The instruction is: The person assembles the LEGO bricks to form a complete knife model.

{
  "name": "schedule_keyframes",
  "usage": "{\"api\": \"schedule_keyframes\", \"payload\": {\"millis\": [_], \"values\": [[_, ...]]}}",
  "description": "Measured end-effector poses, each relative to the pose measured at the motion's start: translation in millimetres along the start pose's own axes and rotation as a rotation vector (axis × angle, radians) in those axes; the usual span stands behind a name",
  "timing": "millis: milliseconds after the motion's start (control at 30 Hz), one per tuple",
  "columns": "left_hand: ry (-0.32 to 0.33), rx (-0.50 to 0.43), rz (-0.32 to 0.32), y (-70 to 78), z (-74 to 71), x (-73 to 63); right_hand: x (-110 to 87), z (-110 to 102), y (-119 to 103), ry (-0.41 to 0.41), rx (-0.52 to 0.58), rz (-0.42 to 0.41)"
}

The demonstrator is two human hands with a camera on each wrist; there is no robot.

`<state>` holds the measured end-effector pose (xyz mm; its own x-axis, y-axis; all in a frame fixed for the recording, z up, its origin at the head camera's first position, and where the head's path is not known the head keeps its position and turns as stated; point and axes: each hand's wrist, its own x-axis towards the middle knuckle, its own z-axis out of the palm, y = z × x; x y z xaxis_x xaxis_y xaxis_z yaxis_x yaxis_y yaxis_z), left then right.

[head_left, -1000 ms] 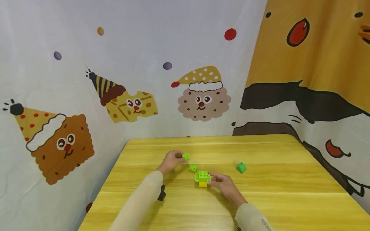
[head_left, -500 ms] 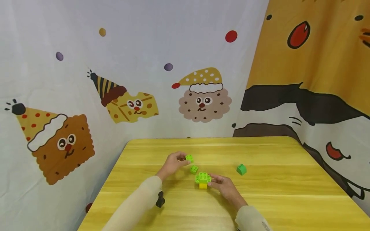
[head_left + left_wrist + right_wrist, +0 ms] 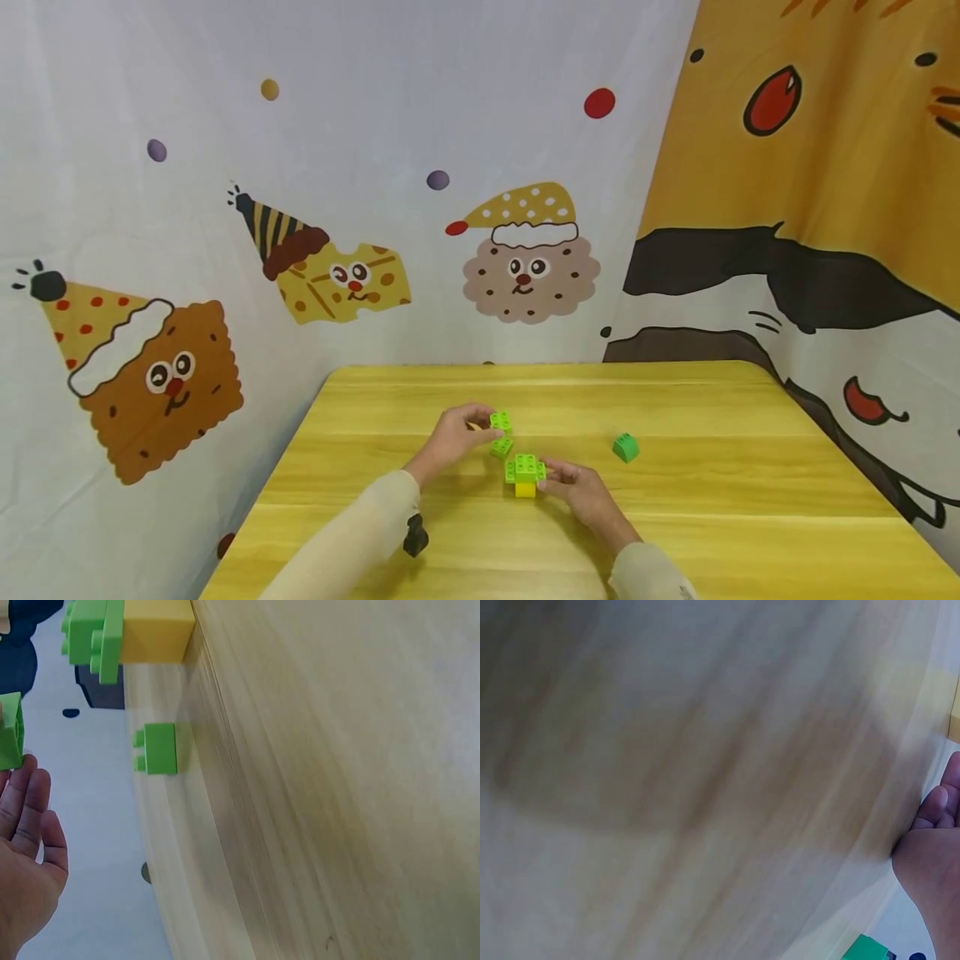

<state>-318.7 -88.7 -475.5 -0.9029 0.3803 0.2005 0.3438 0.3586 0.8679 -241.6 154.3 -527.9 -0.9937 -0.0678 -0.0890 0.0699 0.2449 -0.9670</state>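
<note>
My left hand (image 3: pixel 455 437) pinches a light green toy building brick (image 3: pixel 501 421) above the table; in the left wrist view that brick (image 3: pixel 10 733) sits at the fingertips, clear of the tabletop. Just below it in the head view lies a loose light green brick (image 3: pixel 502 448). A small stack (image 3: pixel 526 469) of light green bricks on a yellow brick (image 3: pixel 525 490) stands nearer me. With thumb and fingers, my right hand (image 3: pixel 588 498) grips the stack's right side. The right wrist view catches only part of this hand (image 3: pixel 934 859) and a bit of yellow.
A darker green brick with a curved side (image 3: pixel 626 447) lies to the right on the wooden table (image 3: pixel 720 483). Behind the table's far edge hangs a printed cloth (image 3: pixel 420 333) with cartoon figures.
My left hand has moved to the right and a little toward me with its brick, now just above the loose one. The right hand stays at the stack.
</note>
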Motion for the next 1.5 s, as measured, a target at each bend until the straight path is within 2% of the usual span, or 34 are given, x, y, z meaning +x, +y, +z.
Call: {"api": "schedule_keyframes", "payload": {"millis": [433,600,833,1333,1500], "values": [[-0.029,-0.013,-0.002,13.9,12.6,-9.2,-0.2,0,1,0.0,0.0,0.003],[-0.031,0.012,-0.004,13.1,16.5,-11.7,0.7,1,1,0.004,-0.017,0.005],[-0.022,-0.005,-0.005,10.5,23.0,-15.1,1.8,2,0,0.02,-0.006,0.001],[-0.079,-0.021,0.029,3.1,35.2,-20.0,2.7,1,5,0.02,0.002,-0.002],[-0.088,-0.018,0.015,2.6,36.3,-21.1,2.5,1,3,0.008,0.008,0.0]]}}
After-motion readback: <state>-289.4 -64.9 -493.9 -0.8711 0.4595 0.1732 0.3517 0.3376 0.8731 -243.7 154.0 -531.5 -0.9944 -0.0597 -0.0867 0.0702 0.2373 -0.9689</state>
